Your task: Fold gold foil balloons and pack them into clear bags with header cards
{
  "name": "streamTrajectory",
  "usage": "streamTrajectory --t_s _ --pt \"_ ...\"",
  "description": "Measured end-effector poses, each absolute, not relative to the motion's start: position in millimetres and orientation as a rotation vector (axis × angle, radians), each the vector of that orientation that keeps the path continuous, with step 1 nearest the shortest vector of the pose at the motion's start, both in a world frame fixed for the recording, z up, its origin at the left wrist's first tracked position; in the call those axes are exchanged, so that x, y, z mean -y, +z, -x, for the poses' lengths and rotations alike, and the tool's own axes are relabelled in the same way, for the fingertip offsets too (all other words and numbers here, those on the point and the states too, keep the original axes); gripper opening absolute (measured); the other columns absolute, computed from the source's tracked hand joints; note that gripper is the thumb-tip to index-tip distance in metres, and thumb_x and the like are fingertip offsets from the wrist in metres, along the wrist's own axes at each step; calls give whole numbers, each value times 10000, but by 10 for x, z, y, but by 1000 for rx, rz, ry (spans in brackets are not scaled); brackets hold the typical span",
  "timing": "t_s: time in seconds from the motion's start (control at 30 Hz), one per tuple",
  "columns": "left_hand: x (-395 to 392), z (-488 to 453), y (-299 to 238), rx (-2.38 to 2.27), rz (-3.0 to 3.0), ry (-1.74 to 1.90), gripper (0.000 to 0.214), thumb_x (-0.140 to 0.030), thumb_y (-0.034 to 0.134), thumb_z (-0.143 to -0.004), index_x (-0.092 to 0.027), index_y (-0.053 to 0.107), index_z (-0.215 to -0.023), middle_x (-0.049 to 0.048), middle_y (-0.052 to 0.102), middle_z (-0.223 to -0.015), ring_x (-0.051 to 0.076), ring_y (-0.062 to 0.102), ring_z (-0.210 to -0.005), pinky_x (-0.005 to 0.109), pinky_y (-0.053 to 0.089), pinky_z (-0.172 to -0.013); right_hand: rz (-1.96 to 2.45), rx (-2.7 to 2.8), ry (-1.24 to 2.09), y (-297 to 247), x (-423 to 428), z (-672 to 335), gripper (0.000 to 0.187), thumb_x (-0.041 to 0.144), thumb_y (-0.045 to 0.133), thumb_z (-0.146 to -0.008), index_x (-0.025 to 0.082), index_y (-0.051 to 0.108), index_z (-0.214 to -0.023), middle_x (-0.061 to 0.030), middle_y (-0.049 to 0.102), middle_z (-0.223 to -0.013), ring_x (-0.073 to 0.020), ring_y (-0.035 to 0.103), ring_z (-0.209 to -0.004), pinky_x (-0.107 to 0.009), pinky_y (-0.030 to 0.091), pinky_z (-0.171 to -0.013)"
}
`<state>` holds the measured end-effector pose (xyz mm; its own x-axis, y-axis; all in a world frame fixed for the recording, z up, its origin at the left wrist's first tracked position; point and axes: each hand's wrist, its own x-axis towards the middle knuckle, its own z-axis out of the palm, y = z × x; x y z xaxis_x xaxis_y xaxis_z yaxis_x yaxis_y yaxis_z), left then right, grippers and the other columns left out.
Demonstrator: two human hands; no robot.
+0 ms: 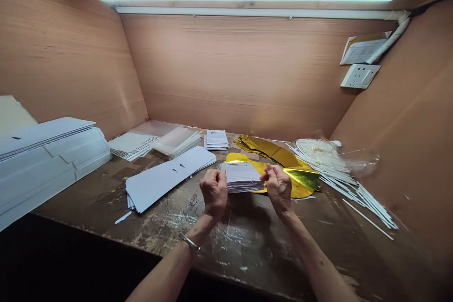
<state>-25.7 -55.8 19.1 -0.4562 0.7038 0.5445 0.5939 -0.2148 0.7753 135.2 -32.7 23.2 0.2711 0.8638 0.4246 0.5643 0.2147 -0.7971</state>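
Paper stack [240, 177] pinched at both ends by left hand [213, 193] and right hand [279, 188], fingers [271, 172] curled tight, fingertips hidden, gold foil [300, 181] partly covered beneath

A stack of long white scored cardboard blanks [49, 160] lines the tabletop's left edge, and a pile of the same slotted white card [166, 179] lies nearer the middle. Toward the far edge sit clear plastic sleeves [177, 144] and a small pile of printed white sheets [216, 139]. Crumpled gold foil [269, 151] lies further right, thin white plastic rods [339, 174] fan out by the right edge, and a white wall socket [360, 76] sits on the right panel.
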Motion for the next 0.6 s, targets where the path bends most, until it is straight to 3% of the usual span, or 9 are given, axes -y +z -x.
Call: streamTrajectory --t_s 0.17,0.27,0.43,0.6 --pt "485 199 119 -2116 -1469 1541 266 -145 420 -734 -183 338 -485 7 466 -548 123 412 -565 232 269 -543 1556 1455 -13 150 378 -1283 327 332 321 -833 164 594 -766 -48 605 -748 -138 521 -626 -237 311 -559" --pt "453 177 90 -2048 -1264 1515 268 -124 434 -702 -186 314 -471 13 450 -544 141 437 -610 228 267 -540 1684 1446 -3 72 351 -1291 331 322 338 -817 148 610 -745 -109 586 -871 -163 529 -712 -253 321 -583" --pt "382 189 1 -1961 -967 1433 278 -90 449 -651 -188 302 -437 20 418 -495 172 481 -628 227 283 -498 1857 1456 275 -93 249 -1316 293 284 411 -766 138 600 -598 -131 611 -639 -186 543 -621 -254 313 -522" --pt "307 207 -105 -1768 -695 1334 208 -90 448 -633 -179 371 -461 -21 332 -374 165 461 -427 238 305 -400 1855 1390 511 -235 134 -1362 252 223 454 -738 112 595 -562 -106 578 -548 -178 547 -557 -249 333 -474"
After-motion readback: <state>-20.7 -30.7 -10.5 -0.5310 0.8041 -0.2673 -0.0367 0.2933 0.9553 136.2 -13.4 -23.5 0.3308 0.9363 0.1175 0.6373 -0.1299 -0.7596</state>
